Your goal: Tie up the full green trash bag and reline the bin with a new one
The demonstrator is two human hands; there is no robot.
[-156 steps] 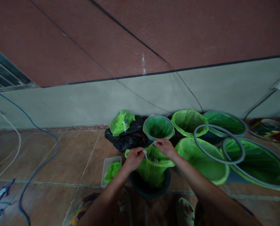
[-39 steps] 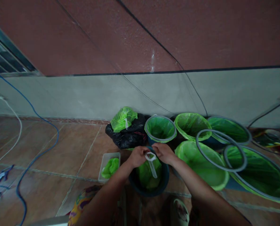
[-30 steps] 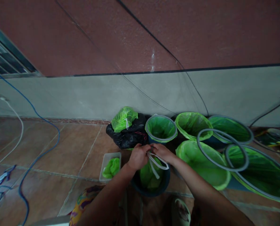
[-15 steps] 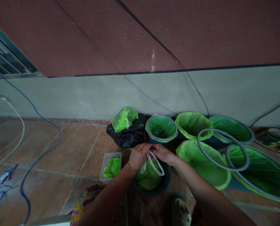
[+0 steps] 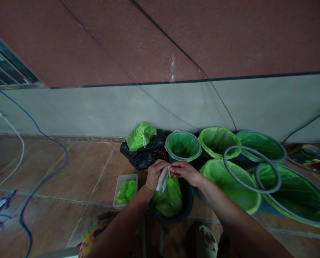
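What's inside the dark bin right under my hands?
The dark bin holds a green bag, gathered shut at the top, where the left hand and right hand pinch its white drawstring. The bag's contents and the bin's bottom are hidden.

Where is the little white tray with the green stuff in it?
In the head view, the white tray lies on the tiled floor, just left of the dark bin under the hands, in front of the black bag.

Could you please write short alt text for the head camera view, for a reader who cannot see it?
Two bare hands, left hand and right hand, pinch white drawstrings at the neck of a green bag in a dark bin. More green-lined bins stand along the wall.
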